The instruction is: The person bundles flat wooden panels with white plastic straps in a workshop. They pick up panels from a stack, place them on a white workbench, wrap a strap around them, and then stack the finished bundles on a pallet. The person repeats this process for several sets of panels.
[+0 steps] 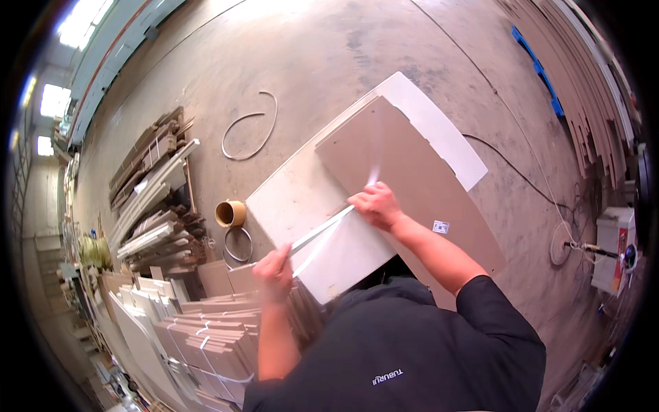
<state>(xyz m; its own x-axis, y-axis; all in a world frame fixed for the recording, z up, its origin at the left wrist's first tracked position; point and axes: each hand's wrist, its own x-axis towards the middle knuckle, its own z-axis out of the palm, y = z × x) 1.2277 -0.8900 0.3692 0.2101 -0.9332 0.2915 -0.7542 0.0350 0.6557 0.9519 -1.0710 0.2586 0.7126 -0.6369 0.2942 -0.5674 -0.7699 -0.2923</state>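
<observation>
- Right hand (375, 204): one, fingers closed around a white strap (322, 229), above the boards.
- Left hand (273, 271): one, blurred, fingers apparently closed on the strap's lower-left stretch, beside the pale panel's near edge.
- White strap: stretched between the hands over the pale panel; a blurred length rises beyond the right hand.
- Step in hand, by judgement: straightening or tightening the strap. The next move calls for two firm grips and an untwisted strap.
- Grey-brown board (405, 165): one, small label (441, 226) near its right side, overlapping the pale panel (295, 185).
- White board (439, 130): one, partly under the grey-brown board.
- Cardboard tube (230, 213): one, left of the panel, on the floor (329, 55).
- Loose strip (240, 158): one, curled on the floor.
- Bundled boards (213, 343): strapped, lower left.
- Wood pile (154, 192): far left.
</observation>
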